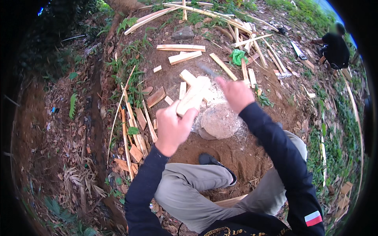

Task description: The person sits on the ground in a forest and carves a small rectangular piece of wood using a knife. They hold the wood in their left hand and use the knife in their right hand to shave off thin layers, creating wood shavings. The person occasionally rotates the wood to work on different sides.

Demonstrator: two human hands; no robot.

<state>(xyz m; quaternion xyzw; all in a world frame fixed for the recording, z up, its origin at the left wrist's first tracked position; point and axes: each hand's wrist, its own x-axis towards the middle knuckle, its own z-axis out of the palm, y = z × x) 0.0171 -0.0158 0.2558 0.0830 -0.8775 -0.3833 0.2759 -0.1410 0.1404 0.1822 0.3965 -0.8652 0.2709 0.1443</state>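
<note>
My left hand [174, 128] is closed around the near end of a pale piece of wood [193, 96], which slants away from me over the work spot. Farther right, my right hand [237, 94] is closed on the handle of a knife [208, 70]; its grey blade is smeared by motion and points to the far left, apart from the wood. Below both hands sits a round, flat-topped block [222, 120], dusted with wood bits; whether it is stone or a stump I cannot tell. Pale shavings [214, 94] lie heaped at its far side.
Offcuts [185, 58] and long wooden strips [128, 133] lie scattered on the soil ahead and at left. A green plastic bag [238, 57] rests among sticks. A flat rock [183, 33] is farther off. Another person [334, 47] crouches at far right. My shoe [214, 163] is near the block.
</note>
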